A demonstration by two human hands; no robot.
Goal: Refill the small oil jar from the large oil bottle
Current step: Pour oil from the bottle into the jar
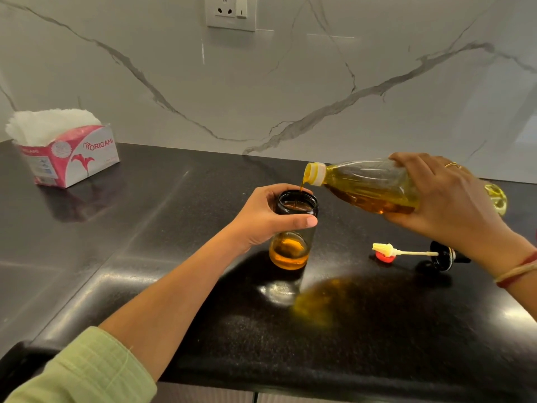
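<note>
A small glass oil jar [292, 251] stands upright on the black counter [174, 257], its mouth uncovered and amber oil filling its bottom part. My left hand [267, 216] grips the jar around its upper half. My right hand [447, 196] holds the large clear plastic oil bottle [366, 187] tipped almost flat, its yellow neck just above the jar's rim. A thin stream of oil runs from the neck into the jar. The bottle is partly full of yellow oil.
To the right of the jar lie the jar's black lid with its pale brush [406, 252] and a small red cap [386, 258]. A pink and white tissue box [69, 158] sits at the back left. The marble wall carries a socket [231, 11].
</note>
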